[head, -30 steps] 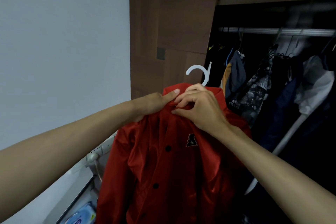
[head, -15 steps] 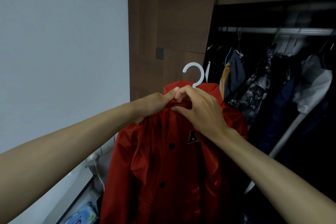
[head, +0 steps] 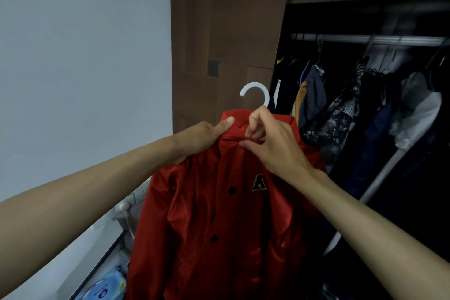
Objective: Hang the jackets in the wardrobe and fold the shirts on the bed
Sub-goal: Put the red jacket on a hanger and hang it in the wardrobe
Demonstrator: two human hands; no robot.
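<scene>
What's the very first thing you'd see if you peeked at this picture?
A bright red jacket fills the middle, with black snap buttons and a small dark badge on its chest. Both hands hold it up at the collar, the left hand gripping one side and the right hand pinching the other, and a white hanger hook pokes up above them. To the right, an open wardrobe is full of dark hanging clothes.

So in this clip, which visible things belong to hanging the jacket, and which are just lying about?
Job:
- shiny red snap-button jacket
- white plastic hanger hook
- silver wardrobe rail
- left hand, right hand, both gripping the collar

Lying about:
- blue wet-wipes packet
- white wall plug
</scene>
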